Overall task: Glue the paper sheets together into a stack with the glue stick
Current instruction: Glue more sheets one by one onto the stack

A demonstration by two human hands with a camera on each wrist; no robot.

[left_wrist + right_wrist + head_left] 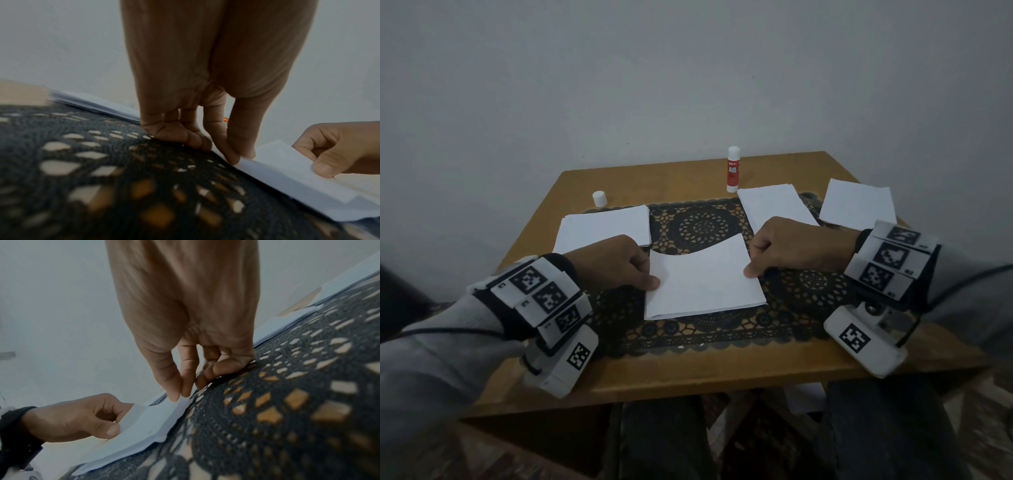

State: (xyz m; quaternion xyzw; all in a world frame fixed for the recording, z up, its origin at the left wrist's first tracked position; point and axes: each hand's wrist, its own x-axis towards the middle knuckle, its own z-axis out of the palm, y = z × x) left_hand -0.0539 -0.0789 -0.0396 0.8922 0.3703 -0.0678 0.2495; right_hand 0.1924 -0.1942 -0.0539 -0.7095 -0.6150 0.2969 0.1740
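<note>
Lace mat (808, 291), top sheet (702, 274) pinched between hands

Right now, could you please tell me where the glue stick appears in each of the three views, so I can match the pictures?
Head view: the glue stick stands upright at the table's far edge, centre.
Left wrist view: only a red sliver of it shows between the left hand's fingers.
Right wrist view: not in it.
Shared landmark: the paper sheet pinched by both hands over the black lace mat.

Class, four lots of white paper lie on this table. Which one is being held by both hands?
The paper at the mat's centre: the left hand and right hand pinch its top sheet's side edges. The other three lots lie untouched farther back.
</note>
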